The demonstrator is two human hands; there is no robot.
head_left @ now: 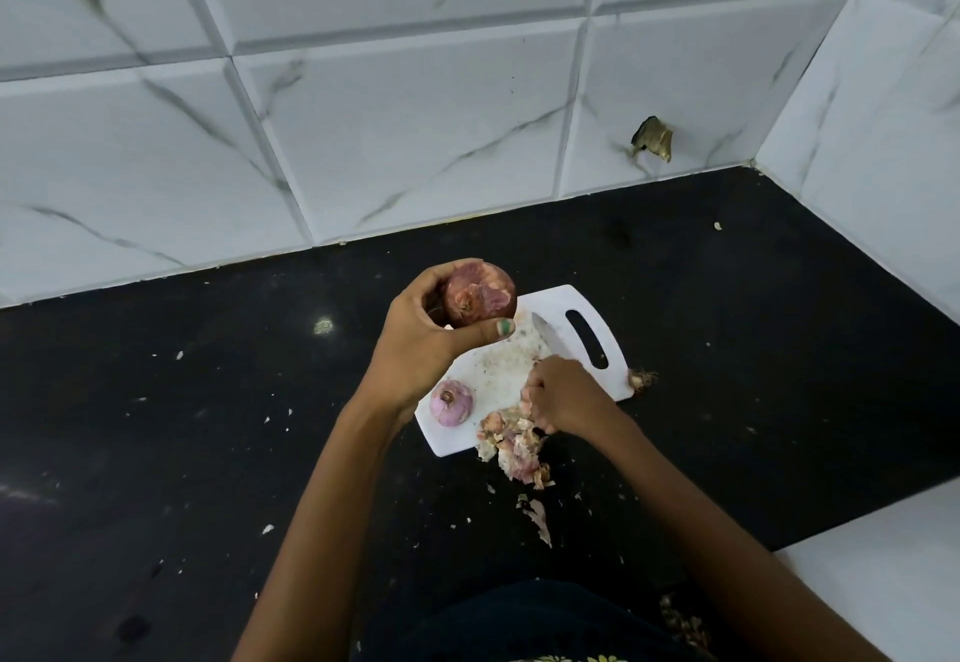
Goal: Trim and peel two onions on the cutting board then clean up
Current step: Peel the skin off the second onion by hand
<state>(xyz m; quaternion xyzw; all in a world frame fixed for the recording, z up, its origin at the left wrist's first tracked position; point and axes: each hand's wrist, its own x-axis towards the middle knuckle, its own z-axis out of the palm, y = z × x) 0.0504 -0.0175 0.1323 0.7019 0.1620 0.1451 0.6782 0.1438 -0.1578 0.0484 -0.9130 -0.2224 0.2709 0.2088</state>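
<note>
My left hand [423, 344] grips a large red onion [480, 298] with dry skin on it, lifted above the far left corner of the white cutting board [504, 365]. A smaller peeled purple onion [451, 402] sits on the board's near left corner. My right hand [563, 394] rests at the board's near edge with fingers curled around the handle of a knife [543, 331], whose blade points away over the board. A heap of onion skins [517, 446] lies just under that hand, spilling off the board onto the counter.
The black counter [208, 401] is dotted with skin flakes. A cut root end [643, 378] lies beside the board's right edge. White marble-look tiled walls [415, 116] close the back and right. A white surface [883, 557] lies at the near right.
</note>
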